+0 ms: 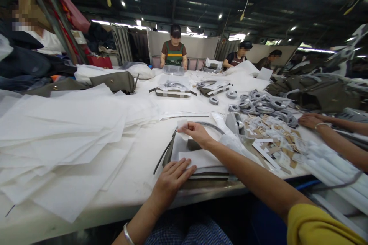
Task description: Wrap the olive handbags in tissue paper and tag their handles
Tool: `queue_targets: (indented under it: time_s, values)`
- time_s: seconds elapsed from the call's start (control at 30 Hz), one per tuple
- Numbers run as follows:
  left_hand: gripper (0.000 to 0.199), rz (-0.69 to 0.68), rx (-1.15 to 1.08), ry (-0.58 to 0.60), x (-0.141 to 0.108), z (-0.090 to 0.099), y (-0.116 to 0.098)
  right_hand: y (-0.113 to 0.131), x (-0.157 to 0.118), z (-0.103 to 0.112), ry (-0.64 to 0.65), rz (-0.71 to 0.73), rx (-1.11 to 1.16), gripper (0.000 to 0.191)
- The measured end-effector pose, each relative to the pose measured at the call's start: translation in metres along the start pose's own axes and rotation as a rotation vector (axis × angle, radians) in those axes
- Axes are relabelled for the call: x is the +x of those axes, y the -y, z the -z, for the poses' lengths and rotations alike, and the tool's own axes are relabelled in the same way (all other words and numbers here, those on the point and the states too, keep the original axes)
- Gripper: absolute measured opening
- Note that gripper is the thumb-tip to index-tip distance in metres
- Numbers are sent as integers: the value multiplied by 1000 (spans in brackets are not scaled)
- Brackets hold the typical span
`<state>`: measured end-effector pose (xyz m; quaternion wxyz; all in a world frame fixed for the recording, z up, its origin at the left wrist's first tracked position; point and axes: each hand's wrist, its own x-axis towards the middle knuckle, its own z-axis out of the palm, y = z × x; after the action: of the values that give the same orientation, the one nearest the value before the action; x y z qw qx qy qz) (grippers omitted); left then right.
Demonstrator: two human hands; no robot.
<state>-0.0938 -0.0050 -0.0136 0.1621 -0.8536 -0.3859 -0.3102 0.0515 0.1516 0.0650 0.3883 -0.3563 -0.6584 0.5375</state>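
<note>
An olive-green handbag (168, 153) lies in front of me at the table's near edge, largely covered by white wrapping paper (201, 159). My left hand (171, 178) lies on the paper at the bag's near left side, fingers stretched out. Over the far side of the bag, my right hand (198, 133) pinches a small white piece of paper (183, 125) between thumb and fingers. A curved grey wrapped handle (214, 126) shows behind that hand. Clear or whitish wrapping (238, 145) lies partly under my right forearm.
Loose white sheets (71, 138) spread over the left side. To the right lie several grey tape-like coils (258, 103), a tape dispenser (235, 122) and a heap of tags (276, 141). Another person's hands (312, 120) rest farther right. Across the table stands a person (174, 51) behind wrapped bags (172, 90).
</note>
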Motion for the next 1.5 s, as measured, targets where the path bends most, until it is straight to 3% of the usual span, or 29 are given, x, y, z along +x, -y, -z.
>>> queue_targets:
  time_s: [0.13,0.33,0.67,0.97,1.1,1.2,1.27,1.37,1.5]
  values:
    - [43,-5,-4,23,0,0,1,5,-34,1,72,152,-297,19]
    - [43,11,-4,35,1,1,0,-1,-75,-6,121,361,-491,19]
    - [40,104,-45,25,-2,0,-3,-9,-91,-1,131,340,-559,27]
    - [44,177,-132,-152,-9,-6,-2,-9,-102,-2,150,341,-626,25]
    - [54,230,-164,-165,-7,-3,-1,0,-108,-7,219,366,-618,21]
    - [62,183,-178,-136,-4,0,-1,13,-106,-3,259,311,-621,19]
    - [62,153,-169,-100,-4,1,0,19,-95,7,156,255,-661,31]
    - [56,131,-122,-45,-5,1,0,17,-69,24,33,254,-892,28]
    - [48,117,-72,-44,-7,0,0,0,-35,25,321,213,-1212,25]
